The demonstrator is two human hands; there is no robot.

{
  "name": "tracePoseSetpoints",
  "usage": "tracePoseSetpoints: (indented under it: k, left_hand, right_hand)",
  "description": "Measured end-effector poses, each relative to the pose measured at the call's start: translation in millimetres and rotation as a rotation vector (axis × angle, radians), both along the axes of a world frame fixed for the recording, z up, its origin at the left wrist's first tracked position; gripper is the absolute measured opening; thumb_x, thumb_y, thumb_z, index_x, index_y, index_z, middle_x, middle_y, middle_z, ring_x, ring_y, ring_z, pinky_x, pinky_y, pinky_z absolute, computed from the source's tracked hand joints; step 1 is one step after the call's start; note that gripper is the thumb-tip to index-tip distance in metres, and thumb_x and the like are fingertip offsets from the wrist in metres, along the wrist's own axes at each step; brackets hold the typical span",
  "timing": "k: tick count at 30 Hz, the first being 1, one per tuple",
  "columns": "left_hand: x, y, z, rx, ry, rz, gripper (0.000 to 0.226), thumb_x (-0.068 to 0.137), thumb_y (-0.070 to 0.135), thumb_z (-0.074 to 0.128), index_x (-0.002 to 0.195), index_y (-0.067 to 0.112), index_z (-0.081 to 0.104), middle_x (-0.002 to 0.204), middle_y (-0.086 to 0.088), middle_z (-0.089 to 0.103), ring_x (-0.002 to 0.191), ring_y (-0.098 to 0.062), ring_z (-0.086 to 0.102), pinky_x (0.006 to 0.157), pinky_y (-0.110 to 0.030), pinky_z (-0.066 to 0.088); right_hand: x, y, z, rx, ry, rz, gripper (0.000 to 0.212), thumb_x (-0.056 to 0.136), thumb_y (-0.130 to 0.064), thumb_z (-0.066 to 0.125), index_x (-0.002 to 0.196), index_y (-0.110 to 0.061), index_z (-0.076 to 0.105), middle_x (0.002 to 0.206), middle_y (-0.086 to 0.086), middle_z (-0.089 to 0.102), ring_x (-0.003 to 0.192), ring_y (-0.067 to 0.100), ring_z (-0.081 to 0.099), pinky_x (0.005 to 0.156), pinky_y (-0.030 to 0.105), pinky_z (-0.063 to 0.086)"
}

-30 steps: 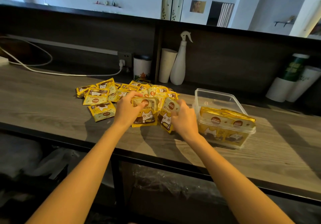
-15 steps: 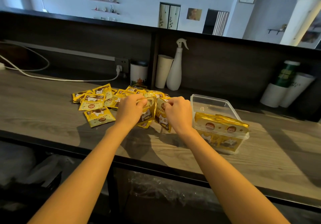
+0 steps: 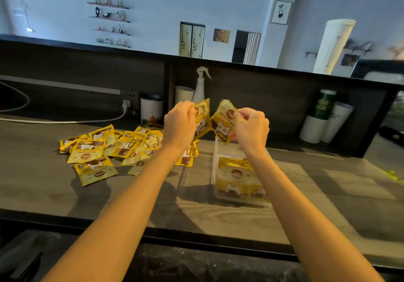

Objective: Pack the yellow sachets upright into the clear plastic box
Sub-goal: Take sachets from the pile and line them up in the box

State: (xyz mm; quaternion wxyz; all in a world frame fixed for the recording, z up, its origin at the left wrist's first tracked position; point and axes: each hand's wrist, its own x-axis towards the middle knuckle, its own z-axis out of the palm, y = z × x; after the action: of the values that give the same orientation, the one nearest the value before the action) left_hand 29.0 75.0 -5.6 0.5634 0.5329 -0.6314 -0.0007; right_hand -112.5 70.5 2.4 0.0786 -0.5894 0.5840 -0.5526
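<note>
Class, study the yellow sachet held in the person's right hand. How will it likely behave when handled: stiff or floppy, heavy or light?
Probably floppy: the sachet bows where the right hand pinches it. Likely light: a pinch alone holds it up. It may not stand unsupported; the packed sachets in the clear plastic box stand pressed together.

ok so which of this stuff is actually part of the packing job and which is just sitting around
Part of the job: left hand holding the first sachet; right hand holding the second sachet; clear plastic box; packed sachets; loose sachet pile.

Just lying about: spray bottle; white canister; stacked cups; white cable.
</note>
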Motion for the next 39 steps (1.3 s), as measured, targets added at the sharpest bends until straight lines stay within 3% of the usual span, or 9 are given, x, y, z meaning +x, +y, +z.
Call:
tracePoseSetpoints:
  k: [4,8,16,20,25,30,35,39]
  left_hand:
    - [-36.9,-11.9,-0.1,0.017,-0.028,-0.134,0.028,0.097,0.011,0.041,0.113,0.007,0.064,0.11,-0.014,0.064,0.104,-0.028,0.058,0.092,-0.042,0.045]
    - [-67.0,-14.5,-10.9,0.097,-0.026,-0.248,0.027,0.096,0.011,0.045,0.113,0.009,0.066,0.113,-0.013,0.064,0.107,-0.024,0.058,0.088,-0.027,0.043]
    - [-73.6,-13.4,-33.6,0.348,-0.152,-0.332,0.028,0.096,0.014,0.047,0.117,0.01,0.065,0.115,-0.008,0.067,0.109,-0.021,0.059,0.083,-0.022,0.039]
    - [-65.4,-13.4,-37.5,0.454,-0.257,-0.407,0.026,0.094,0.013,0.049,0.113,0.009,0.066,0.11,-0.009,0.067,0.103,-0.02,0.059,0.084,-0.028,0.042]
    - [-58.7,-10.4,-34.5,0.486,-0.303,-0.473,0.026,0.095,0.012,0.047,0.112,0.01,0.067,0.108,-0.008,0.067,0.093,-0.011,0.055,0.08,-0.026,0.043]
    - [-57.9,-6.9,-30.0,0.504,-0.314,-0.504,0.027,0.096,0.011,0.044,0.113,0.01,0.066,0.111,-0.009,0.066,0.095,-0.012,0.055,0.083,-0.028,0.046]
    - [-59.0,-4.7,-32.5,0.551,-0.32,-0.491,0.027,0.096,0.013,0.045,0.111,0.011,0.068,0.107,-0.01,0.068,0.099,-0.023,0.061,0.088,-0.039,0.049]
    - [-59.9,-3.4,-36.3,0.518,-0.276,-0.486,0.025,0.094,0.015,0.05,0.11,0.009,0.069,0.109,-0.008,0.069,0.093,-0.016,0.061,0.081,-0.032,0.051]
  right_hand:
    - [-38.1,0.5,-2.5,0.018,-0.031,-0.063,0.023,0.093,-0.019,0.05,0.094,-0.011,0.071,0.086,0.003,0.066,0.083,0.027,0.068,0.075,0.048,0.057]
    - [-69.1,1.7,-11.7,0.086,-0.078,-0.099,0.023,0.092,-0.018,0.05,0.09,-0.014,0.072,0.08,-0.001,0.064,0.082,0.028,0.068,0.079,0.048,0.056]
    - [-89.6,5.6,-28.9,0.25,-0.024,-0.057,0.023,0.092,-0.017,0.049,0.096,-0.014,0.071,0.086,-0.002,0.063,0.073,0.013,0.063,0.07,0.029,0.057]
    - [-89.7,5.9,-35.7,0.308,0.044,-0.07,0.024,0.09,-0.018,0.05,0.086,-0.007,0.071,0.089,0.008,0.069,0.083,0.021,0.063,0.078,0.039,0.056]
    - [-95.8,11.9,-38.0,0.356,0.167,-0.043,0.028,0.093,-0.019,0.048,0.091,-0.006,0.073,0.092,0.01,0.07,0.07,0.01,0.053,0.06,0.021,0.036]
    - [-97.7,16.3,-37.7,0.379,0.233,-0.009,0.028,0.093,-0.02,0.048,0.092,-0.005,0.072,0.093,0.012,0.07,0.079,0.017,0.059,0.064,0.024,0.041]
    - [-96.8,19.0,-39.4,0.417,0.274,0.03,0.028,0.09,-0.018,0.05,0.087,-0.004,0.074,0.091,0.013,0.071,0.089,0.024,0.064,0.076,0.034,0.05]
    - [-95.8,18.8,-42.1,0.439,0.219,0.09,0.027,0.091,-0.014,0.05,0.09,-0.003,0.074,0.094,0.015,0.07,0.093,0.026,0.064,0.084,0.04,0.052]
